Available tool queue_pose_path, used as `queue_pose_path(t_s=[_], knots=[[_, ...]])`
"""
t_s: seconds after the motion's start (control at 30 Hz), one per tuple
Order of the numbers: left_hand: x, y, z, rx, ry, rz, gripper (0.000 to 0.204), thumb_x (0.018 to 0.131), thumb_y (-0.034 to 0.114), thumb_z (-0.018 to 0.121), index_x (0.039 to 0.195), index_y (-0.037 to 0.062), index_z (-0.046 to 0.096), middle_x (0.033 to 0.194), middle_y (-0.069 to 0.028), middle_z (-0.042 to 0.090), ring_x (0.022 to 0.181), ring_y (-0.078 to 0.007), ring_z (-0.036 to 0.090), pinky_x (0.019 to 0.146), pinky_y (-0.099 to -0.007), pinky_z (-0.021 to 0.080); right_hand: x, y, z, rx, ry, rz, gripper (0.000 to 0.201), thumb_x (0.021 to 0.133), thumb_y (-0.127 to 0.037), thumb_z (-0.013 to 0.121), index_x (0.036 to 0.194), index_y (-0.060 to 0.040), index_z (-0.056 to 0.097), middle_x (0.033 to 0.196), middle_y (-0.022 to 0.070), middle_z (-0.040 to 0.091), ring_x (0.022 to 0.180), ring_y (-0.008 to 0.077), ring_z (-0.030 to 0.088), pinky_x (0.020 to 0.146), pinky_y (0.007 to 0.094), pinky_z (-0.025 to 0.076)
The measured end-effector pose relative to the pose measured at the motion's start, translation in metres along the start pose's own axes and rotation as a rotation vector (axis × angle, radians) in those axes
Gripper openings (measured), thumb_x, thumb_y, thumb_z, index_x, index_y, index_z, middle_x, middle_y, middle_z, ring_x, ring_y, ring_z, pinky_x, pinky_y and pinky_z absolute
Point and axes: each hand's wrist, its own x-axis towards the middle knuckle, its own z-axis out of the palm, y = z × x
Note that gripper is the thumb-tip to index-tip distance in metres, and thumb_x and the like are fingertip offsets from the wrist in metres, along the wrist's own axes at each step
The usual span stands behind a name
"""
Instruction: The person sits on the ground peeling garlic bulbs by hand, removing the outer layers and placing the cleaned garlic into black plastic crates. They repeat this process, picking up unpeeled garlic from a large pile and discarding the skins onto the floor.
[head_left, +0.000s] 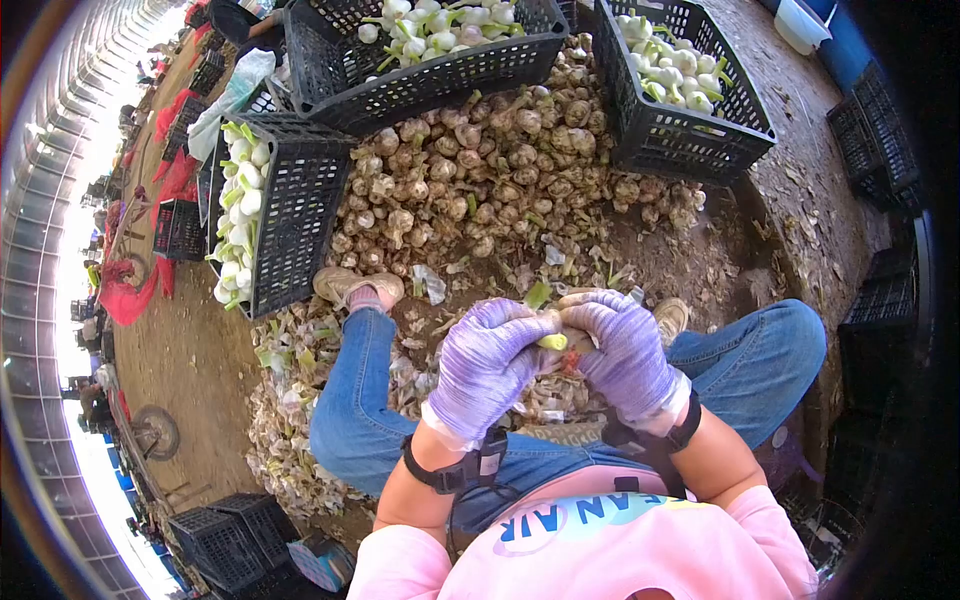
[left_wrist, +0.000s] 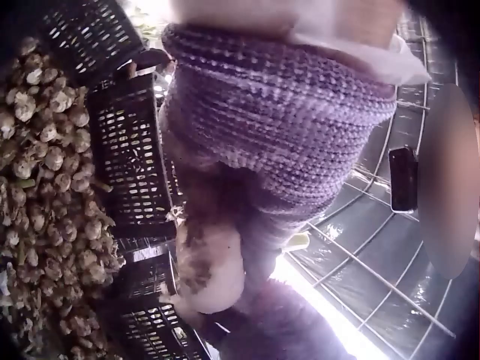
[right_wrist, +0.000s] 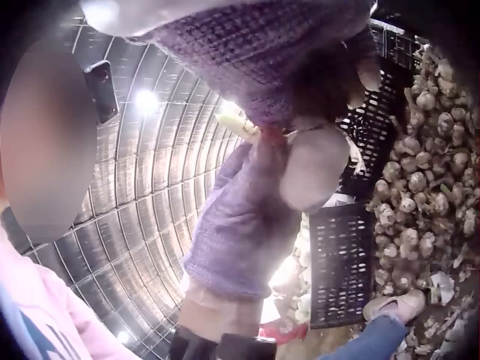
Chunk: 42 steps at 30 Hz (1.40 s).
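Both hands wear purple knitted gloves and meet in front of the body. The left hand [head_left: 487, 362] curls round a garlic bulb, whose pale green cut stem [head_left: 552, 342] sticks out between the hands. The right hand [head_left: 625, 358] pinches the same bulb from the other side, with a reddish spot at its thumb. In the left wrist view the whitish bulb [left_wrist: 212, 266] shows below the left glove [left_wrist: 277, 127], its surface partly brown. The right wrist view shows the smooth pale bulb [right_wrist: 315, 169] between both gloves.
A heap of unpeeled garlic [head_left: 480, 160] lies on the ground beyond the feet. Black crates [head_left: 300, 215] holding white garlic stand to its left, behind it and to its right. Peeled skins [head_left: 290, 440] litter the ground around the legs. More crates [head_left: 225, 540] stand at lower left.
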Motion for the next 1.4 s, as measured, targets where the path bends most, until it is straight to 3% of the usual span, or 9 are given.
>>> queue_pose_path(t_s=[0.1, 0.23, 0.4, 0.5, 0.77, 0.9, 1.03, 1.23, 1.4], knots=[[-0.002, -0.008, 0.005, -0.425, 0.089, -0.051, 0.039, 0.077, 0.024, 0.071, 0.11, 0.0085, 0.057, 0.095, -0.0097, 0.062, 0.084, -0.0213, 0.062, 0.075, -0.0318, 0.052, 0.004, 0.007, -0.002, 0.244, -0.085, 0.152, 0.019, 0.07, -0.005, 0.065, 0.088, -0.0013, 0.063, 0.103, 0.0151, 0.06, 0.092, 0.0277, 0.059, 0.077, 0.0352, 0.049], [-0.012, -0.018, 0.02, -1.406, 0.412, -0.55, 0.043, 0.083, 0.03, 0.064, 0.11, -0.0017, 0.052, 0.096, -0.0103, 0.062, 0.082, -0.02, 0.062, 0.069, -0.0305, 0.055, -0.006, 0.0, 0.002, 0.794, -0.213, 0.327, 0.016, 0.077, -0.009, 0.066, 0.089, 0.0, 0.062, 0.113, 0.0126, 0.053, 0.093, 0.0201, 0.057, 0.079, 0.0312, 0.047], [-0.021, -0.037, 0.05, -1.95, 0.447, -0.612, 0.032, 0.088, 0.027, 0.057, 0.109, 0.0024, 0.054, 0.096, -0.0092, 0.062, 0.079, -0.0172, 0.063, 0.06, -0.0248, 0.055, 0.002, -0.01, 0.006, 1.632, 0.149, 0.312, 0.02, 0.082, -0.013, 0.063, 0.096, 0.0014, 0.059, 0.115, 0.0152, 0.053, 0.102, 0.0256, 0.056, 0.089, 0.0352, 0.048], [-0.015, -0.025, 0.052, -1.896, 0.553, -0.635, 0.03, 0.088, 0.026, 0.056, 0.108, 0.0031, 0.054, 0.095, -0.008, 0.063, 0.077, -0.0149, 0.062, 0.055, -0.0228, 0.054, 0.013, 0.002, 0.006, 1.545, 0.422, 0.285, 0.02, 0.085, -0.007, 0.058, 0.102, 0.0025, 0.054, 0.111, 0.0154, 0.055, 0.101, 0.0231, 0.056, 0.091, 0.0347, 0.048], [-0.013, -0.012, 0.06, -1.621, 0.531, -0.533, 0.03, 0.08, 0.019, 0.068, 0.103, 0.0056, 0.054, 0.097, -0.0068, 0.061, 0.082, -0.0149, 0.061, 0.065, -0.0247, 0.051, 0.001, -0.002, 0.011, 0.629, 0.078, 0.287, 0.047, 0.072, -0.012, 0.075, 0.109, -0.0011, 0.049, 0.098, 0.0065, 0.057, 0.095, 0.011, 0.054, 0.083, 0.0281, 0.046], [-0.017, -0.02, 0.063, -1.665, 0.433, -0.466, 0.037, 0.078, 0.021, 0.07, 0.108, 0.0062, 0.052, 0.099, -0.0083, 0.06, 0.086, -0.0187, 0.061, 0.068, -0.027, 0.052, 0.008, -0.006, -0.002, 0.728, -0.109, 0.454, 0.03, 0.078, -0.013, 0.069, 0.1, -0.001, 0.053, 0.084, 0.0053, 0.059, 0.079, 0.0112, 0.058, 0.072, 0.0276, 0.048], [-0.017, -0.031, 0.067, -1.743, 0.513, -0.54, 0.036, 0.079, 0.021, 0.068, 0.108, 0.0055, 0.053, 0.097, -0.0081, 0.061, 0.085, -0.0177, 0.061, 0.065, -0.0271, 0.054, 0.007, 0.037, 0.007, 1.459, 0.285, 0.645, 0.015, 0.085, -0.012, 0.059, 0.094, -0.0029, 0.053, 0.075, 0.0031, 0.056, 0.063, 0.012, 0.054, 0.058, 0.0231, 0.044], [0.025, -0.071, 0.083, -1.833, 0.627, -0.646, 0.039, 0.083, 0.017, 0.063, 0.116, 0.0004, 0.052, 0.098, -0.0112, 0.063, 0.08, -0.016, 0.063, 0.067, -0.0287, 0.056, -0.019, 0.063, 0.017, 1.018, 0.292, 0.887, 0.019, 0.082, -0.012, 0.065, 0.096, -0.0058, 0.053, 0.082, -0.0013, 0.057, 0.073, 0.0072, 0.054, 0.061, 0.0203, 0.044], [0.158, 0.01, 0.038, -1.721, 0.286, -0.225, 0.054, 0.082, 0.009, 0.063, 0.128, -0.0049, 0.037, 0.116, -0.0162, 0.052, 0.099, -0.0193, 0.058, 0.08, -0.0259, 0.053, -0.023, 0.072, 0.037, 1.094, 0.168, 0.857, 0.018, 0.081, -0.01, 0.065, 0.094, -0.0037, 0.056, 0.081, -0.0004, 0.058, 0.071, 0.0056, 0.052, 0.064, 0.0201, 0.043]])
